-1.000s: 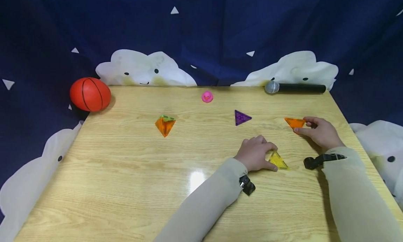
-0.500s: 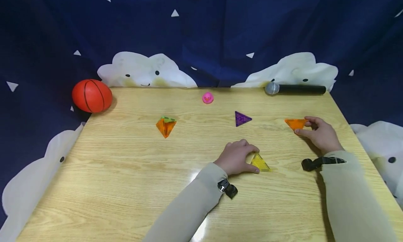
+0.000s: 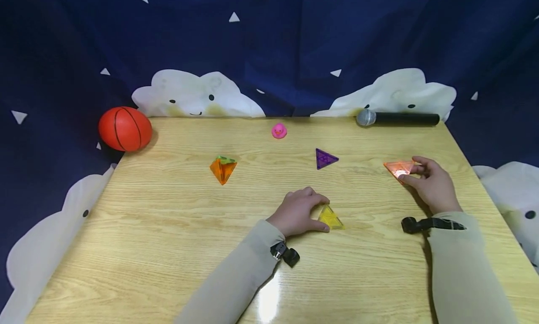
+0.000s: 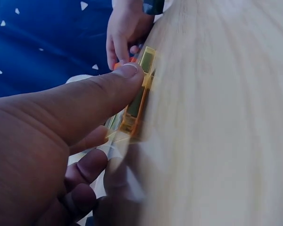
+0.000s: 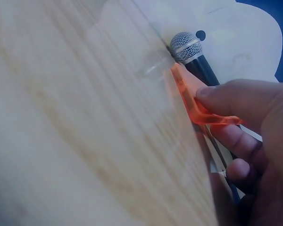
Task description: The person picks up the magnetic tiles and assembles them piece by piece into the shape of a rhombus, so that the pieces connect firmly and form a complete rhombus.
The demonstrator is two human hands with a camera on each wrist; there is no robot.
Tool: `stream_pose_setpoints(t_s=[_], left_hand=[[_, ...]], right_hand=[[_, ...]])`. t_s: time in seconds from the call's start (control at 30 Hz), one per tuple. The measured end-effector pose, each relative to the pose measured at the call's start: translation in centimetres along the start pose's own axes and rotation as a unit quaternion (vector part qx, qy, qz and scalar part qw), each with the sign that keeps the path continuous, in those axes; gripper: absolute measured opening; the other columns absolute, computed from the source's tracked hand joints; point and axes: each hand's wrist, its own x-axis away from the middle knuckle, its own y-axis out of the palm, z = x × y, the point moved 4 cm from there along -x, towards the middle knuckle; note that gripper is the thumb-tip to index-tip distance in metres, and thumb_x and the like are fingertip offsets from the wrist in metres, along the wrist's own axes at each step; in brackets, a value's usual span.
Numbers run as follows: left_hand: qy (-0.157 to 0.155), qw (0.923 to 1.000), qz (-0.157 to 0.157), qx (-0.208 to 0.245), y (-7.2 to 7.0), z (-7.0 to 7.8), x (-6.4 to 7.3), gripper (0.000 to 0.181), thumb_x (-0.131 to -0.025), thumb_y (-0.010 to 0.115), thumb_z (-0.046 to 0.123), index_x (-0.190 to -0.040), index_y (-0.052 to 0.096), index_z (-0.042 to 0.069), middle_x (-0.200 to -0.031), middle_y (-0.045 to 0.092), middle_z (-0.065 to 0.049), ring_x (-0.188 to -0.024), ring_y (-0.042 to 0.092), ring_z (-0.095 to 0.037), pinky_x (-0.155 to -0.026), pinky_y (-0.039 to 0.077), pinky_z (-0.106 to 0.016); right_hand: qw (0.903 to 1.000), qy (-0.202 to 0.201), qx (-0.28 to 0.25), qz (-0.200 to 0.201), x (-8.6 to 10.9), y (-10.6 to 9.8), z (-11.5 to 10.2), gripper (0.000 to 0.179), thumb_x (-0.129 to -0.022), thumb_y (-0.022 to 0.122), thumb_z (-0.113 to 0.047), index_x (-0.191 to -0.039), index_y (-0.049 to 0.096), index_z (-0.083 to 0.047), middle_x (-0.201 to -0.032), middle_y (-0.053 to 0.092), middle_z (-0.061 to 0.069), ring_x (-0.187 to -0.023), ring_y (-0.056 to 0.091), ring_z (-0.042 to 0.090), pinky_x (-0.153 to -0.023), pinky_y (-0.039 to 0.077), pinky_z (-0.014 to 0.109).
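Note:
My left hand (image 3: 298, 212) pinches a translucent yellow triangular magnetic tile (image 3: 330, 218) between thumb and fingers, close over the front middle of the table. In the left wrist view the thumb presses on the edge of the yellow tile (image 4: 140, 101). Over at the right, my right hand (image 3: 435, 183) grips an orange triangular magnetic tile (image 3: 397, 167) by its right side. The right wrist view has the thumb on top of the orange tile (image 5: 191, 94) and fingers beneath. A purple triangular tile (image 3: 325, 159) lies flat between and beyond the hands.
A small orange and green tile pyramid (image 3: 223, 170) stands left of centre. At the back are a red ball (image 3: 125, 129), a pink rubber duck (image 3: 279, 131) and a black microphone (image 3: 400, 119). A dark blue curtain (image 3: 269, 43) hangs behind the wooden table (image 3: 147, 249).
My left hand has moved left with the yellow tile, away from the right hand. The orange tile has tilted slightly in my right hand and now catches the light.

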Motion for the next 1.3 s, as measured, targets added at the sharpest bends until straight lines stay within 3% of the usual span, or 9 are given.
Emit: stream_pose_setpoints(t_s=[0.33, 0.5, 0.77, 1.07, 1.3], left_hand=[[-0.022, 0.9993, 0.018, 0.026, -1.4, -2.9, 2.2, 0.069, -0.079, 0.081, 0.053, -0.137, 0.061, 0.024, -0.107, 0.054, 0.009, -0.092, 0.050, -0.008, -0.088, 0.037, -0.030], [-0.039, 0.9982, 0.034, 0.030, -2.1, -4.1, 2.9, 0.068, -0.078, 0.082, 0.051, -0.136, 0.061, 0.022, -0.107, 0.055, 0.007, -0.093, 0.051, -0.009, -0.087, 0.039, -0.032], [-0.042, 0.9982, 0.034, 0.027, -2.1, -4.5, 3.0, 0.069, -0.078, 0.082, 0.052, -0.137, 0.061, 0.023, -0.107, 0.054, 0.007, -0.091, 0.050, -0.009, -0.083, 0.038, -0.030], [-0.035, 0.9987, 0.031, 0.019, -2.1, -4.3, 2.9, 0.069, -0.081, 0.080, 0.051, -0.140, 0.060, 0.024, -0.106, 0.053, 0.007, -0.088, 0.047, -0.008, -0.080, 0.036, -0.028], [-0.037, 0.9985, 0.036, 0.018, -2.2, -4.4, 2.9, 0.071, -0.080, 0.081, 0.050, -0.141, 0.059, 0.022, -0.108, 0.055, 0.006, -0.091, 0.050, -0.010, -0.082, 0.038, -0.030]], right_hand=[[0.9997, -0.004, -0.018, 0.018, 0.4, 0.0, -0.1, 0.068, -0.093, 0.071, -0.038, -0.148, 0.046, -0.007, -0.106, 0.061, -0.004, -0.077, 0.044, 0.009, -0.065, 0.035, 0.025], [0.9999, -0.010, -0.006, 0.012, 0.9, 0.1, -0.5, 0.070, -0.093, 0.070, -0.042, -0.148, 0.046, -0.006, -0.105, 0.060, -0.002, -0.079, 0.044, 0.011, -0.067, 0.035, 0.025], [0.9998, -0.015, -0.004, -0.011, 2.1, 1.0, -1.2, 0.072, -0.093, 0.069, -0.044, -0.148, 0.045, -0.004, -0.113, 0.060, 0.010, -0.082, 0.043, 0.016, -0.067, 0.035, 0.025], [0.9995, -0.025, -0.017, -0.002, 2.9, 1.8, -1.8, 0.066, -0.091, 0.074, -0.037, -0.143, 0.049, -0.003, -0.105, 0.061, 0.005, -0.074, 0.043, 0.013, -0.062, 0.034, 0.026], [0.9994, -0.027, -0.020, 0.006, 3.0, 2.3, -2.3, 0.064, -0.091, 0.075, -0.033, -0.143, 0.049, -0.004, -0.108, 0.061, 0.010, -0.073, 0.042, 0.014, -0.061, 0.033, 0.027]])
